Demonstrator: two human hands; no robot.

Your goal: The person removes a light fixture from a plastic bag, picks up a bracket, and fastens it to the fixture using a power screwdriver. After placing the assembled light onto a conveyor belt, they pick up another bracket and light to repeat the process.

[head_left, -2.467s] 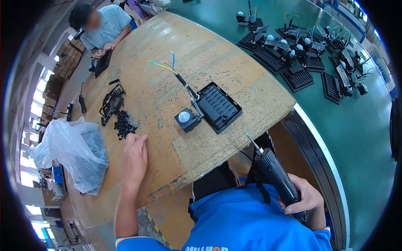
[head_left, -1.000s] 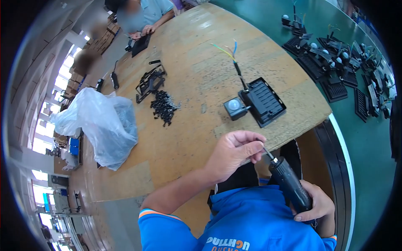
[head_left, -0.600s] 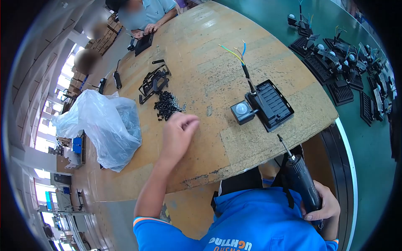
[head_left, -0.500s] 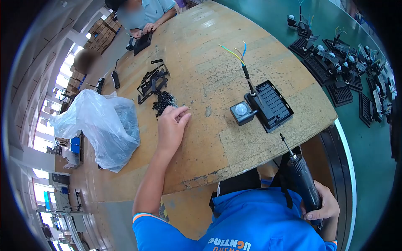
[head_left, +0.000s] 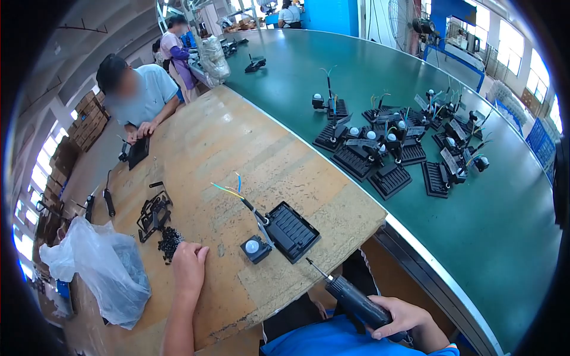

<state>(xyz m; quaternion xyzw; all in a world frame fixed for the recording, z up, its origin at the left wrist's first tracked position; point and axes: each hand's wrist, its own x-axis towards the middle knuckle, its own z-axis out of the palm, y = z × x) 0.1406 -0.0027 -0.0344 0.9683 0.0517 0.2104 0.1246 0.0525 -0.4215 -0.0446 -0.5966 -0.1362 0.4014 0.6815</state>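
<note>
My left hand (head_left: 189, 264) rests on the wooden table (head_left: 237, 142) beside a pile of small black screws (head_left: 170, 242); its fingers are bent down and their tips are hidden. In my right hand (head_left: 404, 317) is a black electric screwdriver (head_left: 359, 301), its bit pointing up and left toward the table edge. Between the hands lies a black ribbed lamp housing (head_left: 291, 231), with a sensor block with a white dome (head_left: 256, 249) at its left. A cable with bare coloured wires (head_left: 240, 194) rises from it.
Black brackets (head_left: 154, 212) lie behind the screws. A clear plastic bag (head_left: 107, 267) stands at the left. Several finished-looking lamps (head_left: 389, 180) sit on the green belt (head_left: 285, 77). A co-worker (head_left: 142, 95) handles a black part across the table. Another screwdriver (head_left: 108, 202) lies at the far left.
The view has swung up and to the right, showing more of the belt. My left hand stays near the screws, and the screwdriver remains in my right hand.
</note>
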